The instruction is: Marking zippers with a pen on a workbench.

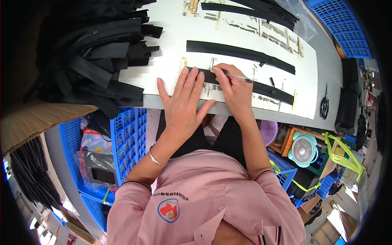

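My left hand [184,99] lies flat with its fingers spread, pressing the left end of a long black zipper strip [269,90] onto the white table [171,61]. Just to its right, my right hand [233,87] is closed around a thin clear pen [239,77] whose tip points right along the same strip. A second black zipper strip [239,53] lies parallel a little farther from me. Both strips carry a slider near their right ends.
A large heap of black zipper strips [96,57] covers the table's left side. More strips in a clear bag [261,10] lie at the far edge. Black scissors [324,105] rest at the right. Blue crates [122,139] stand below the table, a small fan [303,149] sits lower right.
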The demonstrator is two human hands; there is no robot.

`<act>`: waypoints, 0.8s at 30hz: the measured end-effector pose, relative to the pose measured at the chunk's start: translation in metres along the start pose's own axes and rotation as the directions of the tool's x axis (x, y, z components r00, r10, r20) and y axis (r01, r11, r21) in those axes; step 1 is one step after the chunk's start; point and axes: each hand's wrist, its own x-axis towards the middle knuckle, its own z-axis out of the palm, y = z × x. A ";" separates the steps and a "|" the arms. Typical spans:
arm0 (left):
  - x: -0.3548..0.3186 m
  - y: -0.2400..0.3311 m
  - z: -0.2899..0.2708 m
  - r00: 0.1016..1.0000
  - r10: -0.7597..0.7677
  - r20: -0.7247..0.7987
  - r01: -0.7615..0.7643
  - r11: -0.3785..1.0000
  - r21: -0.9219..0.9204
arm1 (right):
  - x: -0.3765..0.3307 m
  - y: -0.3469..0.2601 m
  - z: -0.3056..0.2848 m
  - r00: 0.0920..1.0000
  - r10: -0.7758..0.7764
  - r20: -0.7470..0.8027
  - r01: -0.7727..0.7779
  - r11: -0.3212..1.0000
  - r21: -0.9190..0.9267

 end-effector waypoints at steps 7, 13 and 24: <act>-0.001 -0.002 0.002 1.000 0.001 -0.021 -0.001 1.000 0.013 | -0.002 -0.004 -0.011 0.990 0.081 0.111 -0.086 0.996 0.036; 0.000 0.001 0.004 1.000 0.001 -0.018 -0.001 1.000 0.016 | -0.005 0.004 -0.009 0.993 -0.004 0.122 0.001 1.000 0.020; -0.001 0.001 0.001 1.000 -0.008 0.025 0.006 0.997 0.072 | -0.012 0.008 -0.072 0.958 0.187 -0.217 -0.161 0.978 0.131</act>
